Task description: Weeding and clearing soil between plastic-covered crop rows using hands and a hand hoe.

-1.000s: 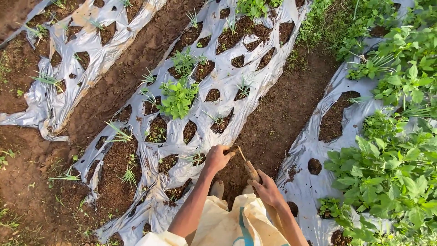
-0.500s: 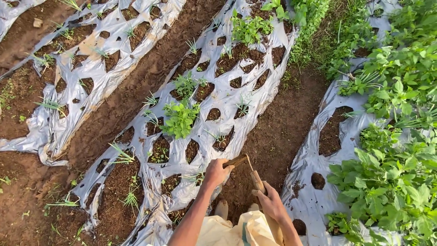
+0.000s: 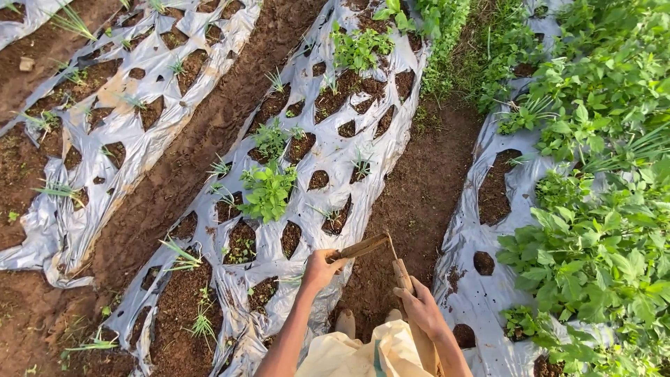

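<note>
Soil furrow (image 3: 412, 202), hoe (image 3: 380, 255) gripped between left hand (image 3: 322, 269), right hand (image 3: 419, 307)

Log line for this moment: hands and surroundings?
left hand: grips hoe blade | right hand: holds wooden handle | surroundings: silver mulch sheet, soil furrow

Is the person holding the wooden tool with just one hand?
No, both hands grip it: the left hand holds the short wooden piece and the right hand holds the wooden handle.

Left hand (image 3: 319, 269) moved onto the hoe blade (image 3: 363, 247).
</note>
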